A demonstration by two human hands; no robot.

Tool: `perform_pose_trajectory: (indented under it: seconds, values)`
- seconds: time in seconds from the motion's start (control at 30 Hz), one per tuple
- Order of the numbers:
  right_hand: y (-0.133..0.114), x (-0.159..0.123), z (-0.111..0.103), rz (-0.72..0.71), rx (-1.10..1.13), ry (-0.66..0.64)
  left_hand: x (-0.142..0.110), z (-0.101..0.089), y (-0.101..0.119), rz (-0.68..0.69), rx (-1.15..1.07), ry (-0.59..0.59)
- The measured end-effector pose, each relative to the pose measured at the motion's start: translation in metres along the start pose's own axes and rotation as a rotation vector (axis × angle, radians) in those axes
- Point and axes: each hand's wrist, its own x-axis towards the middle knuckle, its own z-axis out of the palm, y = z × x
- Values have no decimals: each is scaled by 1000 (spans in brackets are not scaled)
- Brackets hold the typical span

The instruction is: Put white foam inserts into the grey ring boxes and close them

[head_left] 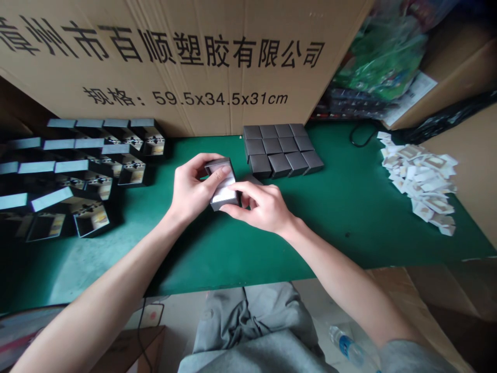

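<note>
Above the middle of the table, a small open black gift box (217, 205) with a white insert (224, 194) inside is held between my hands. My left hand (191, 187) wraps round its left side, and the thumb lies over the insert. On the right side, my right hand (268, 206) grips the box's lower edge, its index fingertip at the insert and its thumb at the bottom. Just beyond, closed black boxes (277, 147) stand in tight rows. Open black boxes (91, 220) with lids raised are lined up at the left.
A heap of white insert pieces (421, 178) lies on the green table (330, 217) at the right. Behind stands a large printed cardboard carton (194, 67). Plastic bags (384, 57) are at the back right, and a bottle (349, 347) is below the table's front edge.
</note>
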Motion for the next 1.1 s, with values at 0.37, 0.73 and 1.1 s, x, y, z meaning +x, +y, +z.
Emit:
perform_pose_trajectory:
  seconds: [0.37,0.73,1.1]
  values:
    - [0,0,-1,-26,4,2,-1,0,1,-18,17,-1]
    - [0,1,-3,-48,-19,4,-2,0,1,-15,18,-7]
    - [-1,2,-3,-50,-36,-15,0,-1,3,1,14,-10]
